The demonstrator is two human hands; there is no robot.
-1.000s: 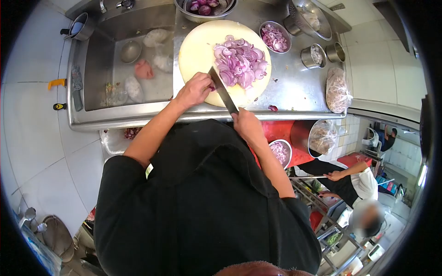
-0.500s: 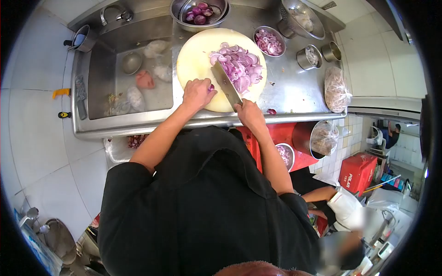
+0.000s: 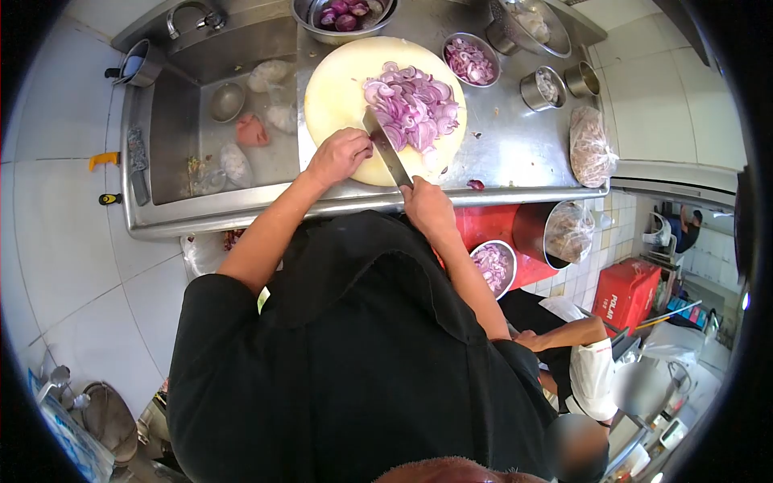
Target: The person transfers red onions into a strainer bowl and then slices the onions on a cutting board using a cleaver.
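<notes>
A round cream cutting board (image 3: 334,84) lies on the steel counter with a pile of sliced red onion (image 3: 415,105) on its right half. My right hand (image 3: 427,205) is closed on the handle of a knife (image 3: 386,149), whose broad blade slants up and left across the board. On the board's lower left, my left hand (image 3: 342,154) has its fingers bent and pressed together beside the blade. Whatever those fingers hold is hidden under them. The onion pile touches the far end of the blade on its right side.
The sink (image 3: 181,145) is at the left, with bags and a small bowl inside. Behind the board is a bowl of whole onions (image 3: 346,34); right of it, a bowl of slices (image 3: 471,60) and a plastic bag (image 3: 592,149). Another person (image 3: 592,370) is at the lower right.
My left hand's fingers have drawn in against the blade, covering the onion piece seen there before. The other person has shifted at the lower right. The whole view has moved slightly.
</notes>
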